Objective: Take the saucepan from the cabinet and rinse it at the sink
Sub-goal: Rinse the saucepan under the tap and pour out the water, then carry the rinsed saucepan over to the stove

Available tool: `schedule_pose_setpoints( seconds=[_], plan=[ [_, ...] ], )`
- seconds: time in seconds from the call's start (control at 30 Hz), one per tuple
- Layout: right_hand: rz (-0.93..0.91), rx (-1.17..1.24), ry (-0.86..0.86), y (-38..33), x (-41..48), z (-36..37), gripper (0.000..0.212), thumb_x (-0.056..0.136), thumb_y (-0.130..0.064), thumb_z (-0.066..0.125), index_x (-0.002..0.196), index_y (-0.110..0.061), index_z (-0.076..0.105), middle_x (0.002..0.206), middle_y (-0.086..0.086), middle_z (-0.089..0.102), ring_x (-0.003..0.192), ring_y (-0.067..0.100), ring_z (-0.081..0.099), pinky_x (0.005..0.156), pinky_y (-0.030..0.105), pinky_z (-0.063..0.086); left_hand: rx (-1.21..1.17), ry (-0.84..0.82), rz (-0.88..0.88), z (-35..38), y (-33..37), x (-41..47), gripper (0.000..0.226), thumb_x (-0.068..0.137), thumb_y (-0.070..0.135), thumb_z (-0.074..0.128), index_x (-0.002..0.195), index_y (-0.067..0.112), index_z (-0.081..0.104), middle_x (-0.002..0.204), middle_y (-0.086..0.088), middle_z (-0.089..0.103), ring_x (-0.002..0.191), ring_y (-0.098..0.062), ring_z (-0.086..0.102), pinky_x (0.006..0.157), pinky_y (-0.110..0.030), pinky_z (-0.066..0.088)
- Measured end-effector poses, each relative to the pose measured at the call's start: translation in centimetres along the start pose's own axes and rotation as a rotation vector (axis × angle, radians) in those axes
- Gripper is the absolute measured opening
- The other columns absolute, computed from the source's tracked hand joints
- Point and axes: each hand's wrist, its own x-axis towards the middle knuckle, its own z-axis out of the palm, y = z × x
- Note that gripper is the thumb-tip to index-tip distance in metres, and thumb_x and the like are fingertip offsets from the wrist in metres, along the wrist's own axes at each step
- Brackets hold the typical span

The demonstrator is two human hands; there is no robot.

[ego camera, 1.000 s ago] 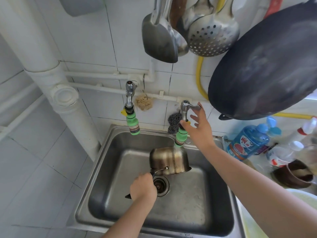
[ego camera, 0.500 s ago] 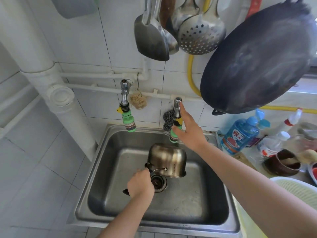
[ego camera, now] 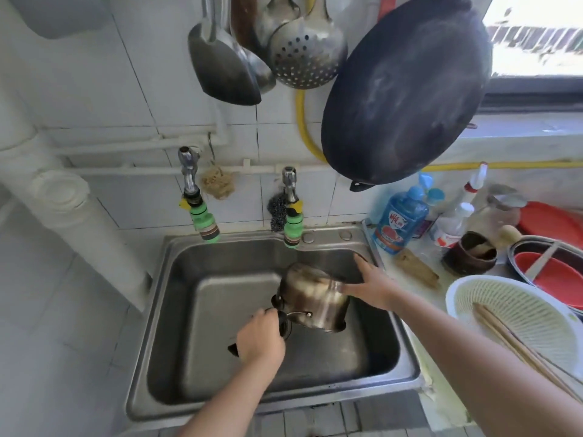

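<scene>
Saucepan (ego camera: 312,299), a tarnished round steel one, is held tipped bottom-up over the rectangular stainless steel sink (ego camera: 176,313), below the right green-nozzled tap (ego camera: 291,212); its inside cannot be seen. To the right, long chopsticks (ego camera: 517,342) are held in a white plastic colander (ego camera: 492,298). The saucepan's black handle is gripped by the clenched left hand (ego camera: 260,340), near the camera. The right hand (ego camera: 370,287) is laid flat, fingers spread, against the pan's far right side.

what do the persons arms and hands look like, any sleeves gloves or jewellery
Both forearms are bare for as far as the view shows, with no sleeve in sight. The left hand and right hand wear no gloves. No watch, bracelet or ring shows. The fingers are slightly motion-blurred.
</scene>
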Motion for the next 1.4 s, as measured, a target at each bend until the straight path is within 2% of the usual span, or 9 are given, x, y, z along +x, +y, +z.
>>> schedule_pose_setpoints(
  seconds=[0.13, 0.23, 0.43, 0.67, 0.87, 0.97, 1.1, 1.27, 1.4],
  plan=[
    [0.156, -0.04, -0.179, 4.9, -2.6, 2.4, 0.102, 0.073, -0.041, 0.071, 0.15, -0.024, 0.007, 0.158, 0.007, 0.019, 0.143, 0.026, 0.022, 0.115, 0.041, 0.024, 0.019, 0.026, 0.115, -0.2, 0.5, -0.2, 0.031, 0.089, 0.01, 0.047, 0.113, 0.025, 0.059, 0.109, 0.0, 0.058, 0.095, -0.024, 0.065, 0.069, -0.034, 0.047],
    [0.183, 0.011, -0.138, 6.8, -4.3, 3.1, 0.101, 0.074, -0.026, 0.072, 0.15, -0.022, 0.007, 0.156, 0.009, 0.024, 0.139, 0.027, 0.03, 0.111, 0.039, 0.032, 0.031, 0.057, 0.207, 0.1, 1.1, -0.5, 0.032, 0.093, 0.014, 0.044, 0.122, 0.025, 0.054, 0.109, -0.001, 0.058, 0.093, -0.025, 0.065, 0.064, -0.033, 0.041],
    [0.101, 0.179, 0.15, 8.8, -6.3, 1.8, 0.08, 0.075, -0.008, 0.064, 0.143, -0.021, 0.026, 0.139, 0.008, 0.047, 0.118, 0.027, 0.052, 0.092, 0.034, 0.044, 0.125, 0.101, 0.431, 0.2, 2.1, -1.2, 0.044, 0.101, 0.029, 0.031, 0.145, 0.022, 0.033, 0.128, 0.004, 0.056, 0.108, -0.02, 0.06, 0.077, -0.036, 0.051],
    [0.029, 0.477, 0.498, 13.0, -8.6, -3.5, 0.046, 0.085, -0.011, 0.062, 0.129, -0.019, 0.049, 0.125, 0.006, 0.06, 0.12, 0.023, 0.053, 0.098, 0.037, 0.041, 0.099, 0.244, 0.678, -2.4, 5.7, -2.1, 0.049, 0.101, 0.036, 0.028, 0.146, 0.017, 0.034, 0.126, 0.003, 0.059, 0.096, -0.018, 0.066, 0.059, -0.031, 0.05],
    [-0.046, 0.864, 0.744, 20.0, -14.0, -9.5, 0.027, 0.086, -0.016, 0.059, 0.112, -0.022, 0.061, 0.104, 0.004, 0.067, 0.093, 0.018, 0.062, 0.085, 0.036, 0.049, 0.212, 0.401, 0.838, -3.6, 15.7, -4.5, 0.046, 0.091, 0.043, 0.035, 0.106, 0.016, 0.069, 0.081, 0.006, 0.074, 0.045, -0.016, 0.066, 0.031, -0.027, 0.042],
    [-0.039, 0.96, 0.815, 25.3, -18.3, -12.1, 0.016, 0.084, -0.027, 0.058, 0.097, -0.033, 0.064, 0.1, -0.001, 0.068, 0.095, 0.02, 0.063, 0.089, 0.045, 0.051, 0.089, 0.359, 0.877, -2.9, 22.4, -7.6, 0.046, 0.091, 0.048, 0.035, 0.103, 0.019, 0.069, 0.081, 0.002, 0.077, 0.055, -0.024, 0.07, 0.042, -0.032, 0.05],
    [0.014, 0.996, 0.909, 33.2, -25.1, -14.5, 0.015, 0.093, -0.026, 0.05, 0.099, -0.025, 0.064, 0.094, -0.002, 0.068, 0.09, 0.016, 0.062, 0.081, 0.031, 0.048, -0.073, 0.255, 0.926, -0.5, 31.6, -12.8, 0.042, 0.095, 0.051, 0.038, 0.118, 0.026, 0.062, 0.094, -0.002, 0.075, 0.082, -0.031, 0.07, 0.067, -0.038, 0.053],
    [0.172, 0.994, 1.068, 44.1, -33.7, -15.4, 0.024, 0.097, -0.03, 0.043, 0.111, -0.025, 0.061, 0.118, 0.001, 0.064, 0.111, 0.019, 0.056, 0.1, 0.037, 0.042, -0.096, 0.115, 1.058, 3.9, 42.3, -19.2, 0.056, 0.083, 0.07, 0.033, 0.089, 0.025, 0.066, 0.078, 0.001, 0.073, 0.073, -0.022, 0.068, 0.061, -0.035, 0.054],
    [0.294, 1.049, 1.236, 51.2, -40.3, -15.1, 0.039, 0.099, -0.025, 0.04, 0.136, -0.013, 0.045, 0.122, -0.007, 0.048, 0.116, 0.009, 0.042, 0.105, 0.03, 0.033, -0.081, 0.052, 1.18, 6.8, 50.2, -24.5, 0.037, 0.081, 0.059, 0.056, 0.095, 0.026, 0.068, 0.087, 0.0, 0.075, 0.085, -0.023, 0.068, 0.061, -0.028, 0.042]
  ],
)
